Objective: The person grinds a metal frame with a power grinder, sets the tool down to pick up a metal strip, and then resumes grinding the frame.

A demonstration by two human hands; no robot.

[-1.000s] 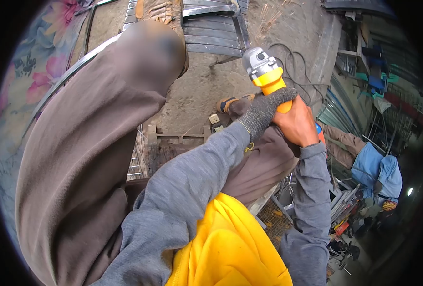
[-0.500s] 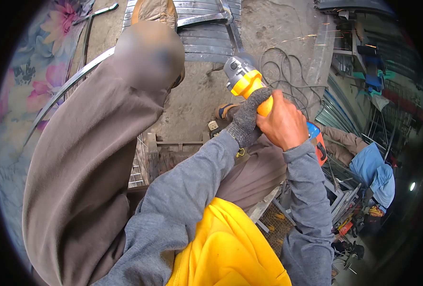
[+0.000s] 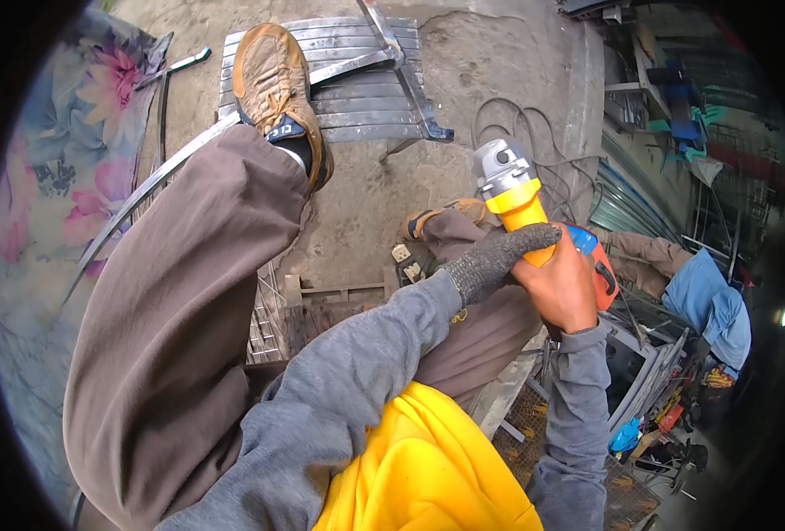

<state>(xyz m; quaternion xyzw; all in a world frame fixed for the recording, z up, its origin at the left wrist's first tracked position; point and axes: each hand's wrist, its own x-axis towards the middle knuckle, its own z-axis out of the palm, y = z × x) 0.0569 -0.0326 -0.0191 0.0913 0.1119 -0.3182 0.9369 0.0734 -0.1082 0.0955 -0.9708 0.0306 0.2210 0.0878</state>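
Note:
A yellow angle grinder with a grey metal head [image 3: 509, 177] is gripped by both hands, its head pointing up and away from me. My left hand [image 3: 497, 263], in a dark grey knitted glove, wraps around the yellow body from the left. On the same body, my bare right hand [image 3: 567, 285] is closed from the right. The disc is not clearly visible. Beyond the grinder, a slatted metal panel [image 3: 366, 124] lies on the ground with a metal bar frame [image 3: 410, 84] across it, apart from the tool. My tan shoe [image 3: 273, 75] rests on the panel's left part.
A floral cloth [image 3: 100, 106] hangs at left, beside a curved metal strip [image 3: 136, 208]. A black cable [image 3: 534, 119] loops on the concrete. An orange and blue case [image 3: 600, 265] stands right of my hands. Metal tubes [image 3: 640, 203] and a light blue cloth [image 3: 711, 305] lie further right.
The grinder and both hands have moved right and back toward me, away from the metal bar's end. Sparks that flew at upper right are gone. The view has shifted slightly.

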